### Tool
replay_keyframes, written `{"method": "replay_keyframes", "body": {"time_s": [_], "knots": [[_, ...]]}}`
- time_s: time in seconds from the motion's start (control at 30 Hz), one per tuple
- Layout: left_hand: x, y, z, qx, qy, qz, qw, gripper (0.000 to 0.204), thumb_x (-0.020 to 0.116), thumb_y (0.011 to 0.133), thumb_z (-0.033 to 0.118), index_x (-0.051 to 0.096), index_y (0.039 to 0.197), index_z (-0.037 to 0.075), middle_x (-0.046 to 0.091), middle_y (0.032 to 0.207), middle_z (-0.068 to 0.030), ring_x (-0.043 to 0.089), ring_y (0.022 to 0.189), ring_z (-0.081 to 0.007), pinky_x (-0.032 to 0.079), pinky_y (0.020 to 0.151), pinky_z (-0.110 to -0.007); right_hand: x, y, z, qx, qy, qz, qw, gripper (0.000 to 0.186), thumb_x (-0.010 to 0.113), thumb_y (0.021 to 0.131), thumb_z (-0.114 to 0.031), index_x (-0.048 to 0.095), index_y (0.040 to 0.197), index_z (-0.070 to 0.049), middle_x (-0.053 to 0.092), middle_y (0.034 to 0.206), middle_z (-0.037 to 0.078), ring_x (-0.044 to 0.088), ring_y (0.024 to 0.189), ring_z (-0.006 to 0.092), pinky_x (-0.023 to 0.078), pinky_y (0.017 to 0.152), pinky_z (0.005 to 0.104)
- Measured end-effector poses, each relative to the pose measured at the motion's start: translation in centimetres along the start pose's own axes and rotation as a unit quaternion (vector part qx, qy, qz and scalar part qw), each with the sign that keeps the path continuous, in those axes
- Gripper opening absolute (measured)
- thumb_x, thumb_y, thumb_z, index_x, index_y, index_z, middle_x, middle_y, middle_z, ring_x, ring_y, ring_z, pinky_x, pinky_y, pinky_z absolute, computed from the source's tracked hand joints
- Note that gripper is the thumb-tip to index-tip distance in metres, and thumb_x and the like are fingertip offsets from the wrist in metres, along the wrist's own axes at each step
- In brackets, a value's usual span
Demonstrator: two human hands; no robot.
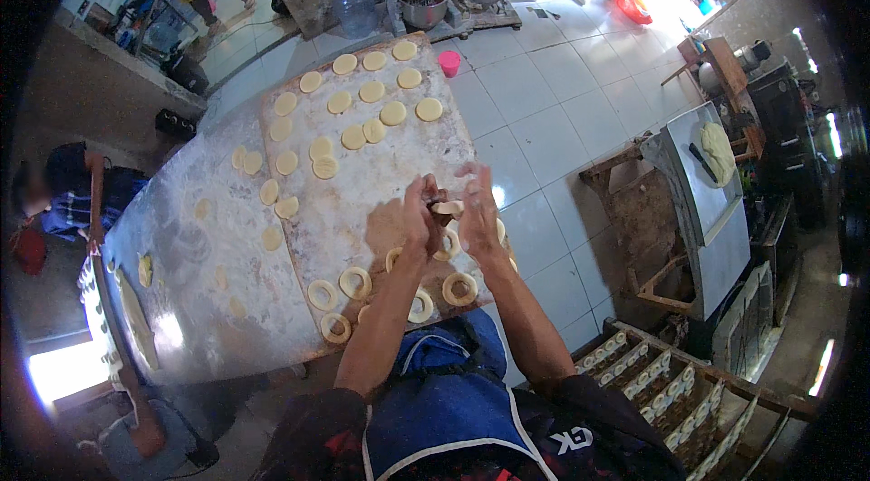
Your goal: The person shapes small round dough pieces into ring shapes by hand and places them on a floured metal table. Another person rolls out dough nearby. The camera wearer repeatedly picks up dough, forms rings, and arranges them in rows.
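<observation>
My left fingers [420, 193] curl round dough [447, 207]; my right fingers [480, 191], blurred, appear spread. Uneven pulling could tear it.

Ahead of the hands [421, 220] is a pink cup [449, 63], farther off are a clear jug [352, 10] and two metal pots [423, 14], and far ahead to the right lies a red bag [633, 8].
</observation>
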State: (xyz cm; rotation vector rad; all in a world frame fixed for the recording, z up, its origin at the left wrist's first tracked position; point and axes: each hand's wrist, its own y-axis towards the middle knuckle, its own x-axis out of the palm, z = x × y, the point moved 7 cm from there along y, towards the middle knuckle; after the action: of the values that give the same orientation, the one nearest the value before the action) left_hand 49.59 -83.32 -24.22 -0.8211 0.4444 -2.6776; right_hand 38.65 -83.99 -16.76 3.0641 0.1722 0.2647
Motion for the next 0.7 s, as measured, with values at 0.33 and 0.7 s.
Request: {"method": "replay_keyframes", "body": {"time_s": [0.33,0.7], "knots": [[2.7,-0.4,0.0,0.027,0.105,-0.045,0.993,0.041,0.045,0.099,0.043,0.053,0.079,0.008,0.051,0.064,-0.0036,0.054,0.058,-0.0158,0.043,0.050,-0.031,-2.8,-0.1,0.8,-0.033,-0.207,0.025,0.977,0.052,0.040,0.099,-0.052,0.043,0.121,-0.005,0.059,0.089,0.015,0.063,0.073,0.0270,0.048,0.072,0.0380],[5.4,1.1,2.7,0.325,0.680,0.042,0.656,0.018,0.053,0.092,0.022,0.064,0.093,0.008,0.063,0.091,-0.0131,0.060,0.085,-0.0369,0.048,0.077,-0.047,-8.8,1.3,1.6,0.093,-0.416,0.004,0.904,0.064,0.070,0.080,-0.011,0.036,0.133,-0.003,0.063,0.102,0.018,0.065,0.080,0.0230,0.054,0.069,0.0361]]}}
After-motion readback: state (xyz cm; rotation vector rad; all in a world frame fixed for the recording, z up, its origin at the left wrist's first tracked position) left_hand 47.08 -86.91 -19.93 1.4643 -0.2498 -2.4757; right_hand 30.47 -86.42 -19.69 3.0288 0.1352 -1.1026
